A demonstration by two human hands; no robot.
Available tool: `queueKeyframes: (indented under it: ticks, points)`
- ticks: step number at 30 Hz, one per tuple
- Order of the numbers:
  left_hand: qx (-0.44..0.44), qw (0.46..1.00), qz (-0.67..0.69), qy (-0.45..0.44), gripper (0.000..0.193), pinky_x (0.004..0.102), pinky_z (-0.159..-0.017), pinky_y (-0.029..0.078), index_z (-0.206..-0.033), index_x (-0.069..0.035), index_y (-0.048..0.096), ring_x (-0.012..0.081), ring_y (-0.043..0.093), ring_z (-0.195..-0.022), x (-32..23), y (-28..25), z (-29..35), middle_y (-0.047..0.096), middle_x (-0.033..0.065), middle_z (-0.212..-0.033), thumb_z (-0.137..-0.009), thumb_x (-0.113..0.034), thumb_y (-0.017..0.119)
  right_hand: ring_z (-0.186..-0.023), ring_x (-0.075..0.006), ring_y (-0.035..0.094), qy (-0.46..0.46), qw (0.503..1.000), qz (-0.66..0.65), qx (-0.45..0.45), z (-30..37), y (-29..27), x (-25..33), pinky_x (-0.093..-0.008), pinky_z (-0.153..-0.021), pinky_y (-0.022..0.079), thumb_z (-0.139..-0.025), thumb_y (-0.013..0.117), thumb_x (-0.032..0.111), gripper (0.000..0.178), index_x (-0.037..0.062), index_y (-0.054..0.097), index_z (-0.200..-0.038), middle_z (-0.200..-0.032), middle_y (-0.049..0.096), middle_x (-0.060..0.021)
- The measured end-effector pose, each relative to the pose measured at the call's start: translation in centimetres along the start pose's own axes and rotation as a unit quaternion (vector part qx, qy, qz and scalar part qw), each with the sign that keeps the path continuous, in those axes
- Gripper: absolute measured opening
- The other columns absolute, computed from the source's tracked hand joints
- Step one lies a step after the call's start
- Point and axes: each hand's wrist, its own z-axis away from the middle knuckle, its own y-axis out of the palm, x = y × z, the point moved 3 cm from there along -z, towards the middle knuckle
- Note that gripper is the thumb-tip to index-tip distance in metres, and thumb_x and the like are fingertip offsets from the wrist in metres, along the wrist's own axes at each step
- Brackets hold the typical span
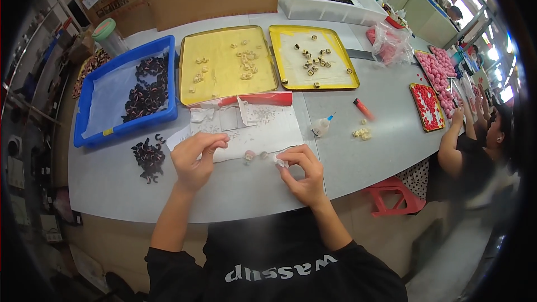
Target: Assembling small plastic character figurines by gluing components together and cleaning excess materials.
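My left hand (194, 159) hovers over the left part of a white sheet (274, 134) strewn with tiny grey bits. Its thumb and fingers are pinched together; whatever they hold, if anything, is too small to make out. At the sheet's near right corner, my right hand (305, 174) pinches a small crumpled-looking white piece (281, 161) between thumb and forefinger. Between the hands, by the sheet's near edge, lie a small pale ring-like part (249, 155) and another small round part (264, 155). A red roll (263, 99) runs along the sheet's far edge.
A blue tray (79, 117) holds dark curved pieces; a pile of similar pieces (148, 159) lies nearby. Two yellow trays (196, 90) (319, 86) carry small parts. Rightward are a small bottle (321, 127), a red tube (362, 108) and pale parts (362, 133). A co-worker (495, 134) sits at right.
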Motion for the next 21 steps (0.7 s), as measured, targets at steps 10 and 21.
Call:
queueKeyframes:
  ticks: [10, 21]
  points:
    - [0.009, 0.998, -0.026, -0.064, 0.013, 0.0212, -0.057, 0.047, -0.081, 0.001, 0.065, 0.0139, 0.062, -0.063, 1.1, -0.7, -0.9, 0.065, 0.0086, -0.072, -0.069, 0.005, 0.063, -0.076, -0.0147, 0.053, -0.004, 0.999, -0.039, -0.012, 0.1, -0.1, -0.7, -0.0221, -0.061, 0.045, -0.07, 0.057, -0.01, 0.02, -0.0011, 0.057, -0.087, -0.088, 0.052, -0.0105]
    - [0.288, 0.951, -0.031, -0.112, 0.042, 0.0321, -0.079, 0.043, -0.101, -0.006, 0.059, 0.0232, 0.051, -0.092, 0.9, 3.7, 1.6, 0.055, 0.0074, -0.098, -0.061, -0.007, 0.071, -0.076, -0.0154, 0.053, -0.018, 0.999, -0.05, -0.002, 0.4, -0.2, -0.7, -0.0227, -0.062, 0.046, -0.068, 0.057, -0.013, 0.023, -0.0026, 0.057, -0.088, -0.087, 0.052, -0.0111]
